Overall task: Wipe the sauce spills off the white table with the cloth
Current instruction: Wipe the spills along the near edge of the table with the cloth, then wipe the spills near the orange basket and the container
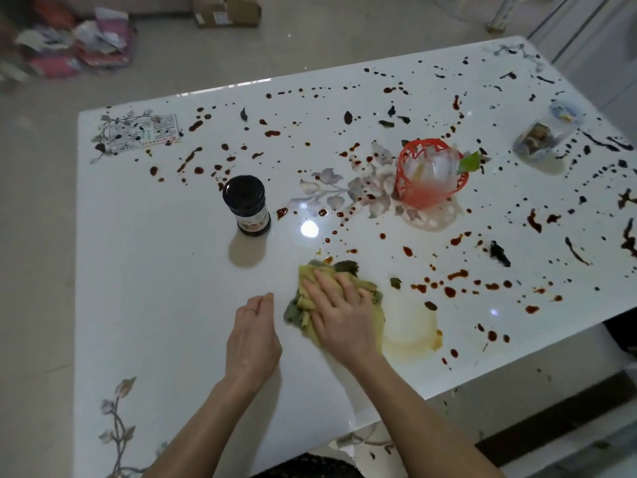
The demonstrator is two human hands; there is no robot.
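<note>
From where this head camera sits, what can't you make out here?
Head view:
- Cloth: middle hidden under the right hand.
- Dark jar: label too small to read.
- Clear bag: contents blurred.
- White table: right end cut off by the frame edge.
- Litter on the floor: blurred.

The left hand (253, 336) wears a thin ring (250, 309).

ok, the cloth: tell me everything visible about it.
The cloth is a crumpled yellow and green rag, soft fabric by its look, with a darker soiled patch at its far edge. It lies bunched on the white table near the front edge. The right hand presses flat on top, fingers spread, hiding its middle. The left hand sits just beside it, apparently not touching. A yellowish smear lies directly to its right.
</note>
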